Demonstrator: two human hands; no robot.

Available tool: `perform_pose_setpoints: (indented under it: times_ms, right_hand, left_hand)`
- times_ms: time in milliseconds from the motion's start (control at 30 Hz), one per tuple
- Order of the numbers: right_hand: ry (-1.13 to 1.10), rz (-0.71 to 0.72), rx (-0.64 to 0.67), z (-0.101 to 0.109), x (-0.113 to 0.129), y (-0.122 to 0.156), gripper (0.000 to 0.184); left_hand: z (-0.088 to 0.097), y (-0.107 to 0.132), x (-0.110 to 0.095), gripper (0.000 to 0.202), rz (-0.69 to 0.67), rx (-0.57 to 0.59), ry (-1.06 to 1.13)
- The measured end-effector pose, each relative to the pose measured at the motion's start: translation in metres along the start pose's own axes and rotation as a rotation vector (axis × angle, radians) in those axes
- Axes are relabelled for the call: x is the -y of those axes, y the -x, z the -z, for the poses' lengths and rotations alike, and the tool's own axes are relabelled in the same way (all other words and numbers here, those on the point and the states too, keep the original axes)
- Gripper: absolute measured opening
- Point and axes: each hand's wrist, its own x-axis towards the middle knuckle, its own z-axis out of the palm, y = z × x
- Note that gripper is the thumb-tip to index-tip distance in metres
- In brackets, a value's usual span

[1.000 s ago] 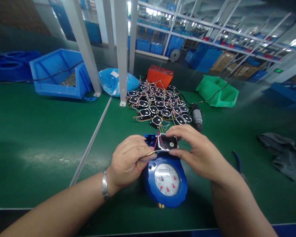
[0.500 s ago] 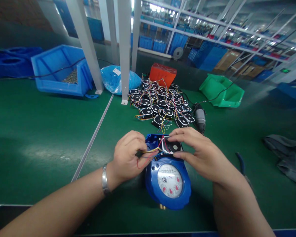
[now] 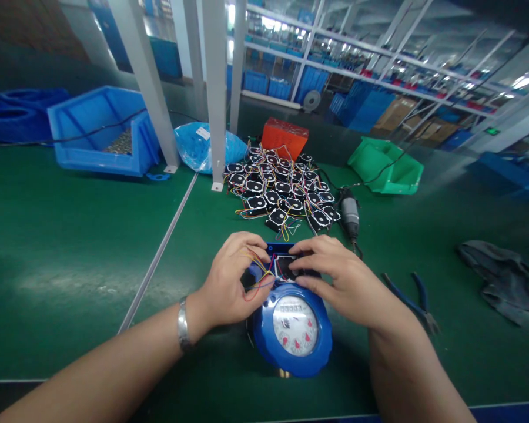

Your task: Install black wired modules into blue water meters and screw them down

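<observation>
A blue water meter [image 3: 258,341] with a round white dial [image 3: 296,326] stands on the green bench in front of me. Behind the dial its box-shaped housing is open, and a black module [image 3: 284,267] with a white outline sits in it. My left hand [image 3: 231,279] grips the left side of the housing, fingers at the back and thumb at the front. Thin coloured wires [image 3: 260,267] run from the module into that hand, their ends hidden. My right hand [image 3: 339,273] holds the module's right side between fingers and thumb, covering part of it.
Several black wired modules [image 3: 282,188] lie heaped behind the meter, before an orange box [image 3: 284,138]. A power screwdriver [image 3: 350,214], pliers [image 3: 417,302] and dark cloth [image 3: 498,279] lie right. Bins, blue [image 3: 97,158] and green [image 3: 385,167], and a metal post [image 3: 217,117] stand behind.
My left fingers have spread from a pinch on the wires to a grip on the housing's side. My right hand stays at the module, its fingers slightly closer together. The view has shifted a little.
</observation>
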Motion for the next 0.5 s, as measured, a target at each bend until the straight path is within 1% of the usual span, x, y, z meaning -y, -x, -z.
perform_pose_setpoints:
  times_ms: [67, 100, 133, 167, 200, 233, 267, 300, 333, 433, 500]
  right_hand:
    - [-0.048, -0.046, -0.121, 0.005, -0.005, 0.001, 0.014]
    - [-0.07, -0.1, -0.206, 0.008, -0.011, 0.001, 0.014]
    - [-0.088, -0.184, -0.295, 0.012, -0.02, 0.001, 0.015]
    - [-0.094, -0.302, -0.376, 0.016, -0.032, 0.0, 0.017]
    - [-0.072, -0.448, -0.425, 0.02, -0.046, -0.001, 0.02]
    - [-0.038, -0.615, -0.448, 0.024, -0.063, -0.002, 0.024]
    - [0.033, -0.781, -0.426, 0.026, -0.081, -0.004, 0.028]
    - [0.147, -0.924, -0.348, 0.028, -0.099, -0.006, 0.03]
    - [0.196, -0.999, -0.307, 0.028, -0.117, -0.009, 0.032]
    - [0.275, -1.121, -0.199, 0.021, -0.159, -0.017, 0.036]
    - [0.294, -1.194, -0.139, 0.012, -0.177, -0.022, 0.04]
  left_hand:
    - [0.0, 0.0, 0.001, 0.023, -0.007, 0.068, 0.005]
    - [-0.001, 0.0, 0.001, 0.027, -0.014, 0.095, 0.014]
    - [-0.001, 0.001, 0.002, 0.03, -0.02, 0.117, 0.028]
    - [-0.002, 0.001, 0.003, 0.033, -0.023, 0.137, 0.04]
    - [-0.003, 0.002, 0.004, 0.035, -0.024, 0.155, 0.047]
    - [-0.003, 0.002, 0.004, 0.037, -0.021, 0.173, 0.05]
    - [-0.003, 0.003, 0.005, 0.039, -0.011, 0.195, 0.05]
    - [-0.004, 0.003, 0.006, 0.039, -0.004, 0.219, 0.051]
    - [-0.004, 0.003, 0.007, 0.039, 0.004, 0.245, 0.055]
    - [-0.002, 0.002, 0.009, 0.034, 0.002, 0.331, 0.071]
    - [-0.001, 0.0, 0.009, 0.03, -0.012, 0.364, 0.065]
